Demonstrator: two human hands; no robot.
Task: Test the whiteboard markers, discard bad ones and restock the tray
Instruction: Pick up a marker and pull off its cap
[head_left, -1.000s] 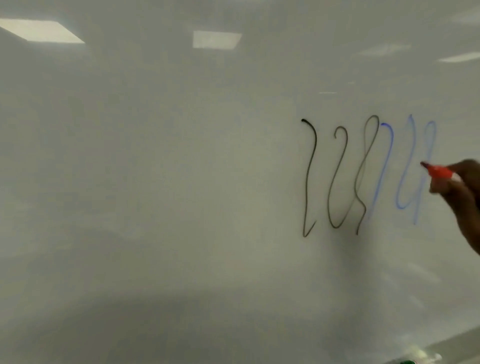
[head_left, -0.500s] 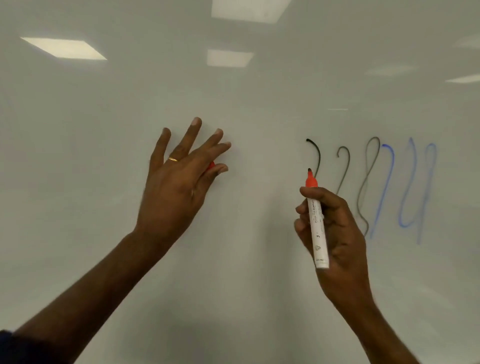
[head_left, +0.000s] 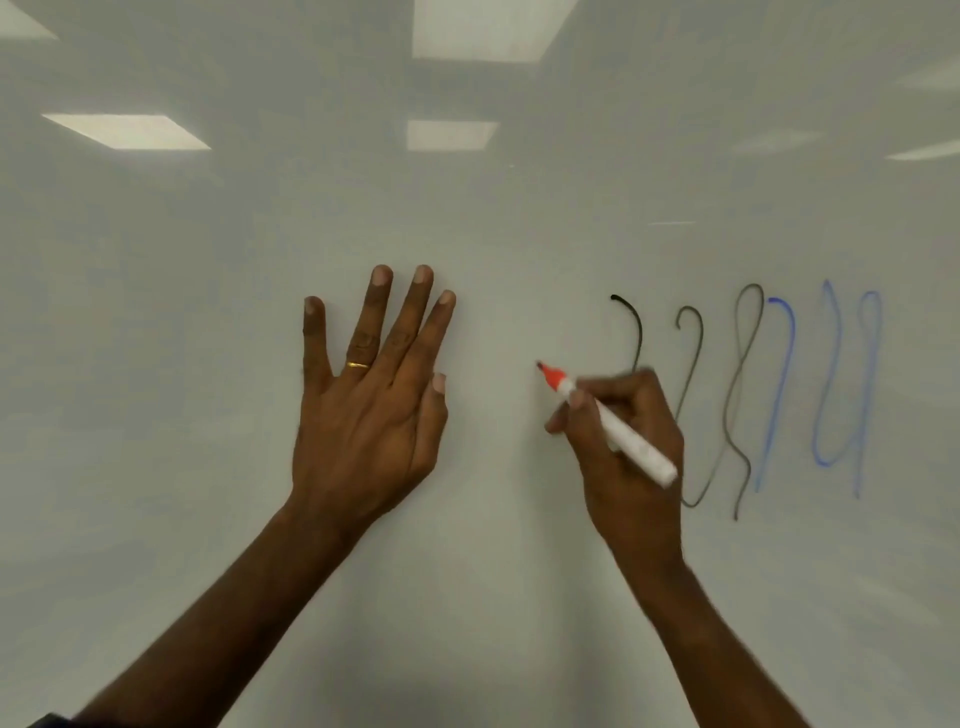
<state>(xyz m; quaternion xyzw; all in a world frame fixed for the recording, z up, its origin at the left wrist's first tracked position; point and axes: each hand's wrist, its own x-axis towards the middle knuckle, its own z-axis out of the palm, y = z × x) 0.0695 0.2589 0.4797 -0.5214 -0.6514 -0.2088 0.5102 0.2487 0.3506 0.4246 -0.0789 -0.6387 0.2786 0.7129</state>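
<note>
My right hand (head_left: 636, 483) grips a white whiteboard marker (head_left: 631, 441) with an uncapped orange-red tip. The tip points up-left and sits at or just off the whiteboard (head_left: 182, 338), left of the drawn lines. No red line shows at the tip. My left hand (head_left: 363, 415) lies flat against the board with its fingers spread and the thumb tucked beside the index finger. Anything under its palm is hidden. A gold ring is on one finger.
Black squiggles (head_left: 743, 395) and fainter blue squiggles (head_left: 836, 389) run down the board to the right of my right hand. Ceiling lights reflect in the board's upper part. The marker tray is out of view.
My right hand has tilted the marker from upright to pointing up-left, near the board. My left hand has flattened onto the board, and the red bit seen under its thumb is now hidden.
</note>
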